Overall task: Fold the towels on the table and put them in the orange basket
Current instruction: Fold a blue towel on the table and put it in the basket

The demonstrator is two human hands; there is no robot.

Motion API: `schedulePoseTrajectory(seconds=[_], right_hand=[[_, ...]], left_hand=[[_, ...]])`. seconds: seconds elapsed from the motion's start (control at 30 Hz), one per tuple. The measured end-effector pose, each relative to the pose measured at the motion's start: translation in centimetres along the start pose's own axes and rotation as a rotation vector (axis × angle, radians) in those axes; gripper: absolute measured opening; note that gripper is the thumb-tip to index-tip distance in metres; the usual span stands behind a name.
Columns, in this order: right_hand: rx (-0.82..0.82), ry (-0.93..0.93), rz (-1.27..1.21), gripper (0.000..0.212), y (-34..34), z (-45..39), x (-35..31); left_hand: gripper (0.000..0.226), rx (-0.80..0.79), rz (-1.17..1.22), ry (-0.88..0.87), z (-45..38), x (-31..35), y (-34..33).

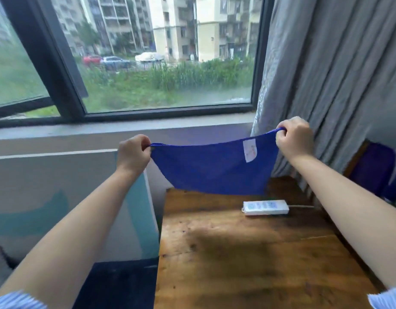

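— Where's the blue towel (215, 168)?
— Up in the air above the wooden tabletop (248, 253), stretched between both hands, white label facing us.
— The grip?
— The left hand (133, 152) pinches one top corner, the right hand (294, 137) the other. A white power strip (265, 207) lies below.

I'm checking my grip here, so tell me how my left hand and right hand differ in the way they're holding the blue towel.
The left hand pinches its corner of the blue towel lower in the picture; the right hand holds its corner higher, so the top edge slopes up toward it. The white label hangs near the right hand, far from the left hand. Both are closed on a top corner, holding the towel in the air above the wooden table.
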State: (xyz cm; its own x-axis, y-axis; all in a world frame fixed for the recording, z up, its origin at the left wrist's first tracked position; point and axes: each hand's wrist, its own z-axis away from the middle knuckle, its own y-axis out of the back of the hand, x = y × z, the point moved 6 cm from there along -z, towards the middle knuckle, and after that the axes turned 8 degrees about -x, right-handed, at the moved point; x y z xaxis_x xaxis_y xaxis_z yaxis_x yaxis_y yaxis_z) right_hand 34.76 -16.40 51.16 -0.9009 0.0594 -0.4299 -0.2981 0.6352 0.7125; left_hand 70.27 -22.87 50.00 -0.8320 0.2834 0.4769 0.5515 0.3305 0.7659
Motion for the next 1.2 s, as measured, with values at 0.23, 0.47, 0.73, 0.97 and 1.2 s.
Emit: schedulePoseTrajectory(seconds=[0.23,0.47,0.73,0.97,1.2], right_hand=[[-0.048,-0.003,-0.002,0.034,2.9,-1.8,0.4],[-0.137,-0.007,0.04,0.034,3.0,-3.4,1.3],[-0.245,0.054,0.214,0.034,0.3,-3.2,2.1],[-0.157,0.121,0.125,0.029,-0.8,-3.8,1.7],[-0.434,0.232,0.092,0.02,-7.6,4.2,4.2]], left_hand=[[0.024,-0.136,-0.213,-0.081,-1.0,3.8,1.3],[0.022,-0.13,-0.33,0.019,-1.9,5.2,2.2],[0.023,-0.17,-0.291,0.216,-1.7,3.6,0.3],[0.023,0.003,-0.039,0.21,-1.6,3.1,0.4],[0.016,-0.33,-0.153,0.189,6.2,-4.3,-6.4]])
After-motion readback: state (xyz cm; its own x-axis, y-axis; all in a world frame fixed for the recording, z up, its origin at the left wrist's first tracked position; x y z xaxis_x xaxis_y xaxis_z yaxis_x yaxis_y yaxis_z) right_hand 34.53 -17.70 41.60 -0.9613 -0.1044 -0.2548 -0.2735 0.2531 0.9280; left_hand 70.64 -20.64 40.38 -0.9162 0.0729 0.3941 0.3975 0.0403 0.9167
